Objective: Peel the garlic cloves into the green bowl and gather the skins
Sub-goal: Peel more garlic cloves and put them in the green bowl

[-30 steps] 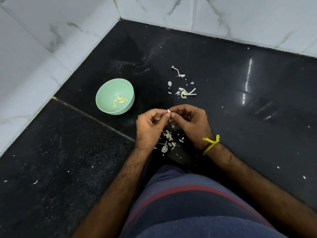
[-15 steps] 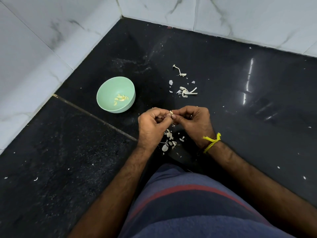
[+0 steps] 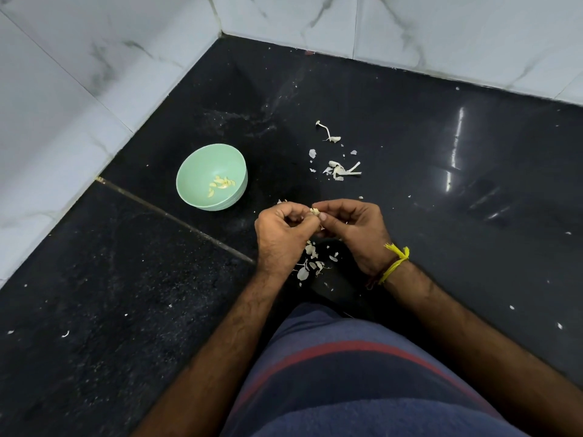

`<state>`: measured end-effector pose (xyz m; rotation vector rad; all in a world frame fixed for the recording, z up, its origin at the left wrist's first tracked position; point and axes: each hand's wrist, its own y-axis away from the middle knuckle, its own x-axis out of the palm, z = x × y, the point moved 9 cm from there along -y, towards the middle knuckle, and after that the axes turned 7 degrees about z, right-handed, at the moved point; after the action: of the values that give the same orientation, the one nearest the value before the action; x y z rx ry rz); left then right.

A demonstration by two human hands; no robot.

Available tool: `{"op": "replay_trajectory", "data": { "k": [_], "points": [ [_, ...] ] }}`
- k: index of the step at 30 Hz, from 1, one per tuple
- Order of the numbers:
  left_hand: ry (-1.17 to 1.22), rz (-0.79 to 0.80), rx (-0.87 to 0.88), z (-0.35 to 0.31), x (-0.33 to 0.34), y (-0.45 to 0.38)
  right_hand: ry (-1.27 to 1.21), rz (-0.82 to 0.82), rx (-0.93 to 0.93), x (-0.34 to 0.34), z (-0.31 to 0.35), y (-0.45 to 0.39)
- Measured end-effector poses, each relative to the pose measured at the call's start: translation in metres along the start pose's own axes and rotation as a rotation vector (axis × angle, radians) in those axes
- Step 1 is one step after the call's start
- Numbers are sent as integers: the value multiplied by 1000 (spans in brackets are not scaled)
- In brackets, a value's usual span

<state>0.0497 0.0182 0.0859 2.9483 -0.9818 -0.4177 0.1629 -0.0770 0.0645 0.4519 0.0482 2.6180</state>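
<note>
Clove (image 3: pixel 314 211) sits pinched between the fingertips of both hands, right where they meet, held above the floor. Left hand (image 3: pixel 282 230) has fingers curled in, thumb and forefinger nipping the clove's left side. Right hand (image 3: pixel 356 230) also curled, thumb tip (image 3: pixel 322 217) pressed to the clove's right side; other fingers tucked under, can't tell what else they hold, if anything. Yellow thread (image 3: pixel 396 261) tied round the right wrist. Skins (image 3: pixel 310 261) lie scattered on the floor just below and between the two hands, near the wrists. A second lot of skins, call it far skins (image 3: pixel 339 170), lies beyond the hands, a bit toward the right hand's side; a stem (image 3: pixel 328 132) further out past that. Bowl (image 3: pixel 211 177) stands on the floor beyond and to the outside of the left hand, near but apart from it, upright, with a few peeled yellowish cloves (image 3: pixel 220 183) in its bottom. Floor (image 3: pixel 126 279) is dark and speckled, white flecks all over. Marble wall (image 3: pixel 79 74) far past the bowl. Striped shorts (image 3: pixel 347 373) at the near edge, between the forearms.
</note>
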Motion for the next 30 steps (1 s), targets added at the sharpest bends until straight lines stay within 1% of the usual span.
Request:
{"op": "replay_trajectory", "data": {
  "k": [3, 6, 8, 11, 18, 23, 27, 30],
  "points": [
    [-69, 21, -7, -5, 0, 0, 44, 6, 7, -1, 0, -1],
    [-142, 20, -31, -6, -3, 0, 213, 8, -36, 0, 7, -2],
    [-78, 33, -90, 0, -3, 0, 292, 2, -58, 0, 11, -3],
    [9, 30, -167, 6, -1, 2, 291, -5, -54, 0, 10, -4],
    [51, 28, -213, 12, 0, 1, 333, -21, -61, 1, 15, -2],
    [72, 25, -238, 16, 1, -1, 478, -55, -104, -3, 17, -3],
    [133, 25, -261, 18, 4, 0, 441, -115, -147, -6, 20, 0],
    [228, 35, -308, 22, 9, 1, 249, -155, -107, -11, 11, 1]
  ]
}}
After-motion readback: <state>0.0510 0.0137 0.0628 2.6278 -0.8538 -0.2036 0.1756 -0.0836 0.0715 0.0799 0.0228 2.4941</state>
